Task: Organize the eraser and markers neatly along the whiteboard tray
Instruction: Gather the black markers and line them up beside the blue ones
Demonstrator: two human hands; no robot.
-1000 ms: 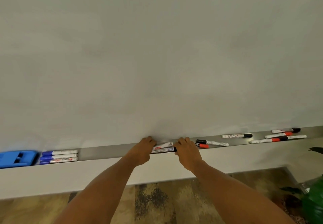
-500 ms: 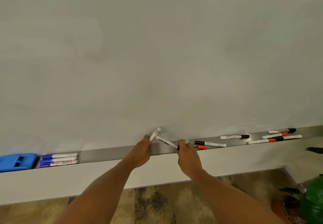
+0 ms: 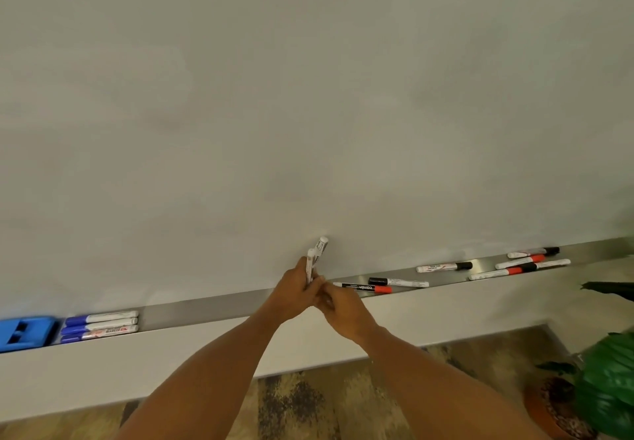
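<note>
L hand (image 3: 291,297) grips two markers (image 3: 315,259) upright – R hand (image 3: 343,309) touching

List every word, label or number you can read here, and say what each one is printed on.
"camlin": on the black-and-red marker lying in the whiteboard tray.
Red print on the front blue-capped marker: too blurred to read.
Print on the two markers in the left hand: too small.
Labels on the other tray markers: unreadable.
</note>
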